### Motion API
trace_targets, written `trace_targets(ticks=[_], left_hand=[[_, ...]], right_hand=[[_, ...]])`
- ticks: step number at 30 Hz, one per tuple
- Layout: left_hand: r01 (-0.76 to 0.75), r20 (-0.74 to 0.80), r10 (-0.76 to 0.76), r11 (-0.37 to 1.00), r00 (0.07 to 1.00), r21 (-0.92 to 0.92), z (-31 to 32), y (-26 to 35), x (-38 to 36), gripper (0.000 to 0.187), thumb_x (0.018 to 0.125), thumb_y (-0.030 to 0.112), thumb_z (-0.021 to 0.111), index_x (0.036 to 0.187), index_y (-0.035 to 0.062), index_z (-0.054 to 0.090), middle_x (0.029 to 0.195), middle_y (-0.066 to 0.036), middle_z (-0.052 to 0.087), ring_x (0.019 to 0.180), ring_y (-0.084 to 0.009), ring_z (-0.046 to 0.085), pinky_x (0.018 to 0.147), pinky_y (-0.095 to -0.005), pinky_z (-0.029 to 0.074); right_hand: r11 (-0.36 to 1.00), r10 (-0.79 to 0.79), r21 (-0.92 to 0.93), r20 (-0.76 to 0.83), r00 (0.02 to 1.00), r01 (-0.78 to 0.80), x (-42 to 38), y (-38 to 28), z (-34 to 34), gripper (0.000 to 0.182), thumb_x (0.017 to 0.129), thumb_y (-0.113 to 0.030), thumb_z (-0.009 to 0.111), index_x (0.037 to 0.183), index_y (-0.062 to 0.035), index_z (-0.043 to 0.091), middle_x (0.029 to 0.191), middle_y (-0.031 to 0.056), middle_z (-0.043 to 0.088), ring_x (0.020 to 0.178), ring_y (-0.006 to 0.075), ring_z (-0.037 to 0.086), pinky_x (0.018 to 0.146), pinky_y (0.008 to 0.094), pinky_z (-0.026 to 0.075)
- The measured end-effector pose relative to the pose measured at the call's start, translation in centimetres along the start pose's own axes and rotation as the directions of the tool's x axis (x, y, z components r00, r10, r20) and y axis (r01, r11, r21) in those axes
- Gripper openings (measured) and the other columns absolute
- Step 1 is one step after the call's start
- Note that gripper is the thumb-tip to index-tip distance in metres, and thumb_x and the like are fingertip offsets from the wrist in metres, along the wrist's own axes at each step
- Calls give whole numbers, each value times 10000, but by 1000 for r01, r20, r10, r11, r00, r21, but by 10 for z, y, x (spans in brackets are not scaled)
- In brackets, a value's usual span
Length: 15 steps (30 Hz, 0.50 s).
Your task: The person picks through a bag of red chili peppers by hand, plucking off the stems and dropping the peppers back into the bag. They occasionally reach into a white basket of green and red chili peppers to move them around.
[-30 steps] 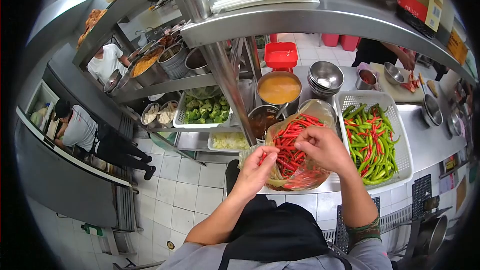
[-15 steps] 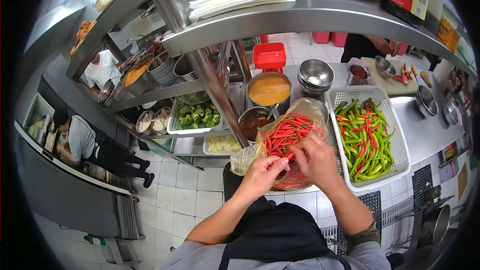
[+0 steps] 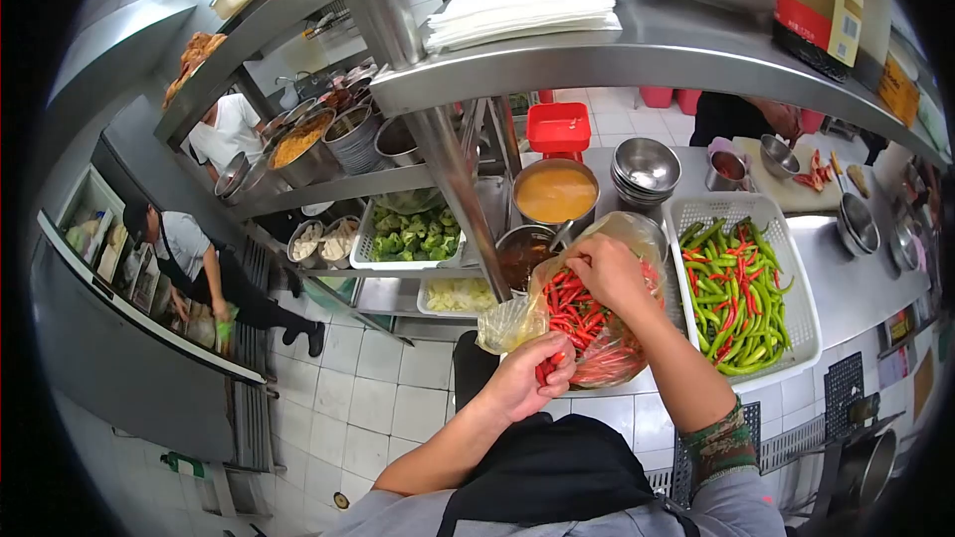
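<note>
My left hand point(image 3: 529, 378) is closed around red chili peppers point(image 3: 547, 368), whose ends show between the fingers and thumb. It is just in front of an open clear plastic bag point(image 3: 507, 326). Inside the bag lies a heap of red chilies point(image 3: 575, 303). Over the heap, my right hand point(image 3: 609, 270) has its fingers curled downward and together at the chilies; what they pinch, if anything, is hidden. To the right of the bag stands a white plastic basket point(image 3: 814, 323) of green chilies point(image 3: 761, 323) with red ones on top.
Behind the bag are a pot of orange liquid point(image 3: 555, 194), a pot of dark sauce point(image 3: 520, 254) and stacked metal bowls point(image 3: 647, 167). A steel post point(image 3: 453, 189) and overhead shelf point(image 3: 686, 65) border the space. A person point(image 3: 189, 259) bends at an open fridge on the left.
My right hand has moved from beside my left hand, up and away over the heap in the bag. My left hand has turned and closed more around chilies. The view has shifted slightly.
</note>
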State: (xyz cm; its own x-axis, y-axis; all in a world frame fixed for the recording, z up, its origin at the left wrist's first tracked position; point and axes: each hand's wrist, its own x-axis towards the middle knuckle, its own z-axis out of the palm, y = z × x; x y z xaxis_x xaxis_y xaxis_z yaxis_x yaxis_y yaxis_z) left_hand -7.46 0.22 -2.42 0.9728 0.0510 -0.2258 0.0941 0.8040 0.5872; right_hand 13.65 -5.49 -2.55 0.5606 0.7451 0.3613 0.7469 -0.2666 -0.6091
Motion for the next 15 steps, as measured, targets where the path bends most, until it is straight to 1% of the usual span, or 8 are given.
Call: trace_targets(ticks=[1,4,7,8,10,11,12,15], left_hand=[[6,19,-6,999,1000,-39,-2,-1,0,284,1027,287,478,833,78,466,787,-3,433,639,-93,397,478,-212,292],[31,-50,-40,984,998,-178,5,1,4,230,1015,260,521,855,105,467,773,9,434,663,-88,421,465,-216,291],[47,-79,-72,958,994,-283,5,1,13,179,1004,226,546,880,123,469,790,11,440,673,-89,427,469,-212,293],[43,-58,-63,952,996,-305,1,0,17,113,996,184,567,926,135,492,796,23,445,678,-84,430,478,-207,294],[-82,-162,66,992,985,-96,11,4,21,92,1002,171,561,942,134,502,795,30,450,667,-75,425,483,-207,293],[-138,-203,138,990,969,16,15,5,22,81,1005,165,558,949,134,507,795,33,452,662,-70,423,485,-207,293],[-193,-179,213,973,960,124,14,7,25,62,1025,172,534,1044,114,547,779,46,451,632,-52,414,505,-206,316],[-160,-71,212,882,975,442,27,12,25,158,1043,198,512,1130,80,569,763,49,460,612,-36,415,533,-199,346]], right_hand=[[1000,-5,9,-19,1000,5,-3,-3,-3,172,860,-223,697,889,-55,719,897,171,657,872,376,649,748,481,505],[999,-15,38,-157,987,21,-20,-21,-29,134,852,-144,717,879,-13,701,801,144,661,688,276,639,642,382,494],[981,75,186,-112,991,-53,-32,-30,-59,122,886,-118,705,868,2,685,716,97,626,584,134,578,552,294,453],[949,113,299,-37,993,-97,-37,-25,-64,158,920,-132,693,853,6,658,667,26,586,588,38,525,518,234,414],[849,159,494,99,982,-187,-47,-15,-73,178,926,-145,690,845,7,644,676,4,591,580,49,517,527,250,416],[779,168,580,170,971,-237,-52,-14,-77,189,929,-151,688,840,8,637,680,-7,593,575,55,513,531,258,417],[732,152,630,221,963,-260,-57,-19,-84,189,952,-160,666,847,-10,619,697,-63,564,596,15,488,526,223,400],[564,89,776,282,955,-282,-65,-22,-85,177,958,-163,655,856,-23,620,700,-63,567,592,23,492,520,217,402]])
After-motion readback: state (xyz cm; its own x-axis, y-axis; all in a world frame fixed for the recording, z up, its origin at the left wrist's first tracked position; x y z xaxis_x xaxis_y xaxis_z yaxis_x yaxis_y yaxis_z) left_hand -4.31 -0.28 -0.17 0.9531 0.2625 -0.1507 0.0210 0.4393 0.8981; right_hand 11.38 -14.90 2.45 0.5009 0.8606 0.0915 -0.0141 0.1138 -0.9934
